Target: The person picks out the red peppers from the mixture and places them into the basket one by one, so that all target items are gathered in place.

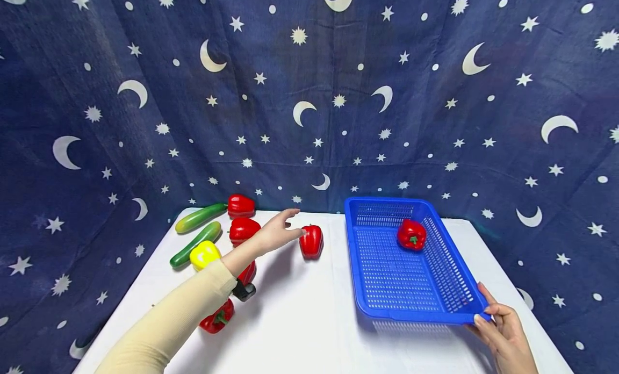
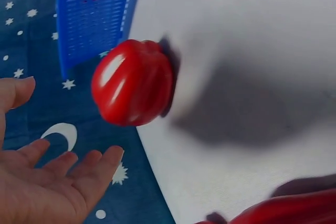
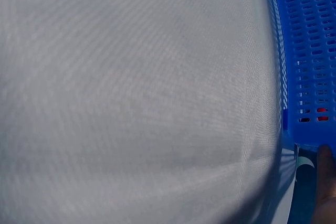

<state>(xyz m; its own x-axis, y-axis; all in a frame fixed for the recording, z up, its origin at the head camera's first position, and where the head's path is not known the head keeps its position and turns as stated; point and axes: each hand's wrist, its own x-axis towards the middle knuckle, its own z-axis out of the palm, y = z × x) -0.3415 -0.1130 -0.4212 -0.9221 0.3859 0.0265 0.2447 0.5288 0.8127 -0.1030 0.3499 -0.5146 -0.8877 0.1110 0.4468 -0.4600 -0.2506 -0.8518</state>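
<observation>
My left hand [image 1: 276,234] reaches over the table with its fingers apart, its fingertips right by a red bell pepper [image 1: 311,242]. In the left wrist view, that pepper [image 2: 134,83] sits just beyond the spread fingers and thumb of the hand [image 2: 52,187]. My right hand [image 1: 505,331] grips the near right corner of a blue plastic basket [image 1: 391,266], thumb over the rim. One red bell pepper [image 1: 411,235] lies inside this basket. Only a finger [image 3: 325,177] of the right hand shows at the basket's edge in the right wrist view.
To the left lie two green cucumbers [image 1: 199,218], a yellow bell pepper [image 1: 205,254] and several red bell peppers [image 1: 241,206], some partly behind the left arm. Another red bell pepper [image 1: 217,317] lies nearer the front. A dark blue curtain [image 1: 309,94] hangs behind the white table [image 1: 300,320].
</observation>
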